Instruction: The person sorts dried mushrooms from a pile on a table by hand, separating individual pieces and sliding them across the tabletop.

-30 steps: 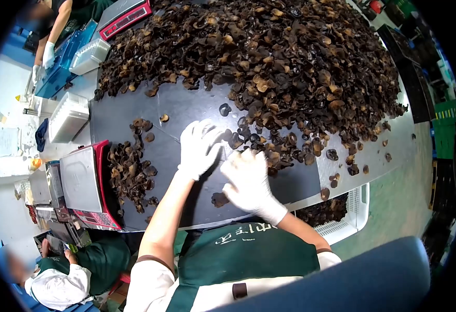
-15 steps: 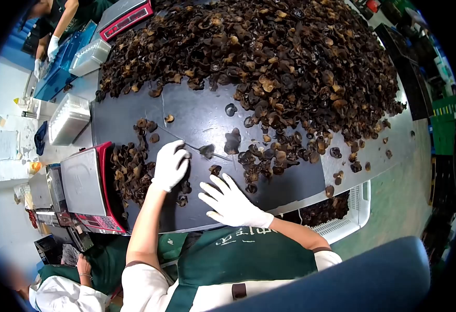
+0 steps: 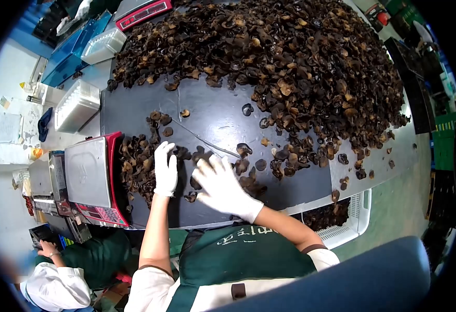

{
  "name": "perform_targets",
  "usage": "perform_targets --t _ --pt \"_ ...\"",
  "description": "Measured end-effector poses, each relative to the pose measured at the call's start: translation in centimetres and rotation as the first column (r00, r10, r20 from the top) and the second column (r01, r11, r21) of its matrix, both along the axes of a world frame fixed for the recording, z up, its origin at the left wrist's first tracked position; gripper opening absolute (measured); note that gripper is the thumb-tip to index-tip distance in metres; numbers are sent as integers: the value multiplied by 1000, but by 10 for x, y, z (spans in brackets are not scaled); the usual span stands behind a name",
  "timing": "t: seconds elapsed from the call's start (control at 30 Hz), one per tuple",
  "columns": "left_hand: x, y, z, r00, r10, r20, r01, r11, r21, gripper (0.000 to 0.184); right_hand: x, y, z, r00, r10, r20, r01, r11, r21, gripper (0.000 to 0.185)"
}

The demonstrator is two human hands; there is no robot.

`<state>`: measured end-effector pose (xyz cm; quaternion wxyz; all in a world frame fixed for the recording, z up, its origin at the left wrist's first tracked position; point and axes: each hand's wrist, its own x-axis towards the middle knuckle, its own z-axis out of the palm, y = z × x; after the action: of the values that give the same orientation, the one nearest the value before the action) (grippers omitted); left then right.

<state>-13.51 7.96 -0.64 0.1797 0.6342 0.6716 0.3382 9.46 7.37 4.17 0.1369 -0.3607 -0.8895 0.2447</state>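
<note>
My left hand (image 3: 165,170), in a white glove, rests at the right edge of a small heap of dried wood ear mushrooms (image 3: 138,169), thumb apart from the fingers. My right hand (image 3: 227,186), also gloved in white, is held low over the dark tabletop (image 3: 207,104) with its fingers spread, slightly blurred. Loose wood ear pieces lie between the two hands, and a wood ear cluster (image 3: 251,184) is just right of my right hand. Neither hand visibly grips a piece. A large mound of wood ears (image 3: 259,52) covers the far side of the table.
A red-framed scale (image 3: 88,174) stands left of the small heap; another scale (image 3: 143,14) is at the back. Clear plastic boxes (image 3: 78,106) line the left. A white basket (image 3: 360,213) with wood ears sits below the right edge. Co-workers are at lower left and upper left.
My right hand has moved forward and a little left, and my left hand has shifted slightly beside the small heap. More wood ear pieces lie around my right hand. The view has shifted slightly.
</note>
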Motion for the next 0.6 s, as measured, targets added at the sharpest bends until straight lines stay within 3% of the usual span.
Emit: perform_targets --t 0.07,0.1,0.13,0.2,0.23,0.27,0.3,0.33,0.37,0.4,0.47,0.53,0.57,0.6 --pt "-5 -9 4 998 46 -51 -43 997 62 33 -1 -24 -13 958 132 -255 -94 984 154 56" --pt "-5 -15 10 997 75 -22 -73 993 93 33 5 -20 2 958 121 -261 -96 990 108 53" --pt "-1 -22 19 994 99 -41 -90 980 180 26 13 -3 29 990 120 -67 -124 991 -49 57" --pt "13 -42 43 987 -99 -124 114 986 121 17 40 28 54 980 -129 153 172 935 -311 62" --pt "23 -56 46 957 -282 -72 288 953 91 14 53 22 14 931 -341 129 344 939 -5 63" --pt "37 -66 49 891 -453 -17 453 888 72 12 58 15 -30 852 -523 34 492 820 291 63" --pt "55 -68 64 771 -634 -61 613 764 -200 15 53 11 -39 857 -514 28 485 825 290 63" --pt "71 -69 77 612 -790 -40 690 558 -462 19 46 7 -44 880 -473 39 443 848 290 64" --pt "80 -79 62 596 -800 -77 767 594 -243 23 40 7 -46 902 -430 48 399 869 293 65" --pt "85 -94 40 585 -803 -115 807 590 -14 28 26 9 -16 943 -309 122 307 951 40 64" --pt "91 -106 10 587 -794 -155 808 585 66 33 -1 0 -25 999 -31 41 29 999 40 57" --pt "96 -113 -3 647 -745 -162 761 646 64 38 -13 -6 -24 972 148 -184 -129 985 111 48" --pt "100 -115 -7 734 -673 -93 678 733 50 37 -6 -6 -14 929 128 -348 -96 989 109 42" --pt "101 -116 -9 809 -587 -22 587 809 29 36 3 4 5 914 95 -395 -110 994 -16 40"
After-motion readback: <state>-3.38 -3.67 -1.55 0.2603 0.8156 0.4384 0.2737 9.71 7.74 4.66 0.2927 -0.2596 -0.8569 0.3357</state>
